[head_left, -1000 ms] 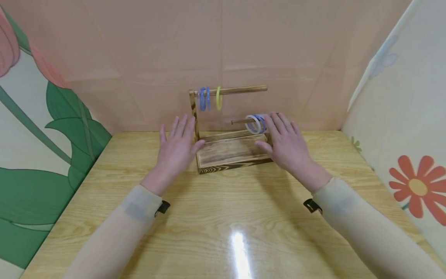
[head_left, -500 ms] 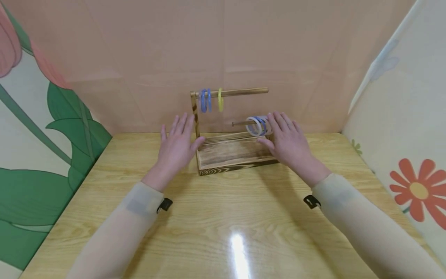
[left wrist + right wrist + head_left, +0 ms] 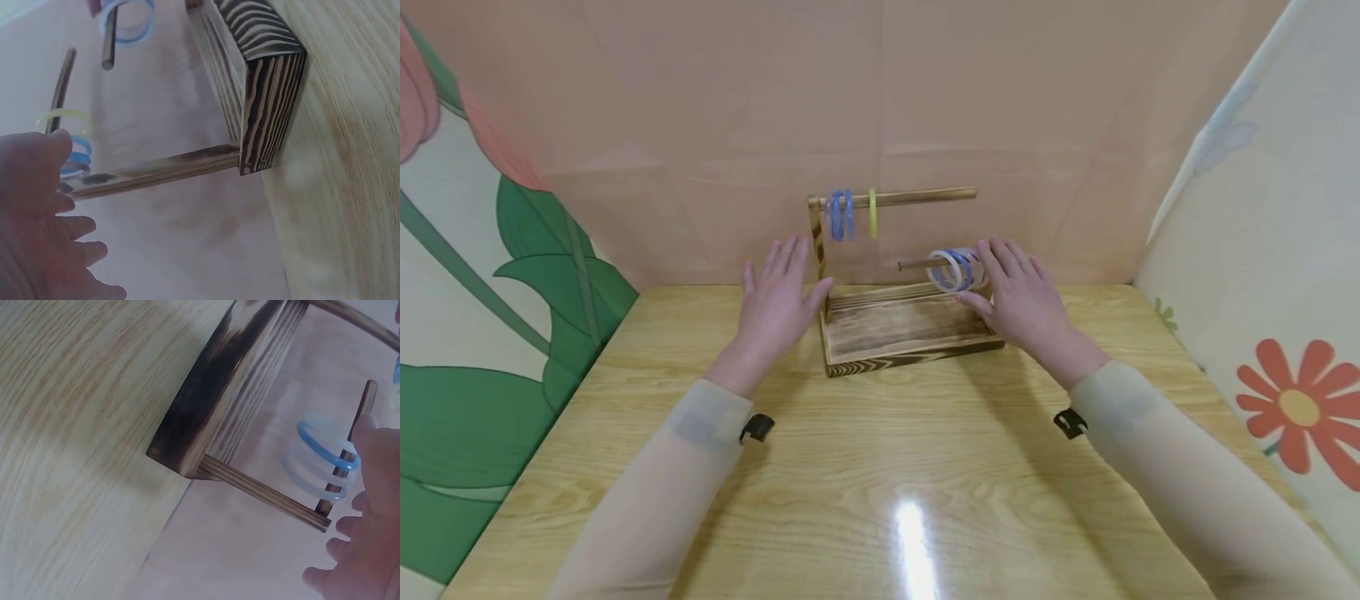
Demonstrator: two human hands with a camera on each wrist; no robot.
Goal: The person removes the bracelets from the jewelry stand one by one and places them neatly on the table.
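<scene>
Two hands are held at either end of a wooden rack [image 3: 904,329] that stands on the table [image 3: 880,467] near its far edge. The left hand [image 3: 777,302] is placed beside the rack's left post, fingers straight and spread, thumb pointed toward the base; nothing is held in it, and whether the post is actually touched cannot be told. In the left wrist view the left hand [image 3: 37,231] is seen with loose, parted fingers just short of the post, and the rack [image 3: 265,94] is seen from its corner.

The right hand [image 3: 1018,302] is laid against the right end of the rack, fingers extended, its grip released. The fingertips are close by the rings [image 3: 953,268] hung on the lower rod [image 3: 919,263]: pale and blue ones bunched together at the rod's right part. In the right wrist view these rings [image 3: 319,465] are shown just beside the right hand [image 3: 369,525], whose fingers are stretched along the post; contact with the rings cannot be judged.

On the upper rod [image 3: 917,197] two blue rings [image 3: 839,215] and one yellow ring [image 3: 872,212] are hung near the left post, well apart from the lower bunch. Both forearms are covered by pale sleeves [image 3: 1157,450].
</scene>
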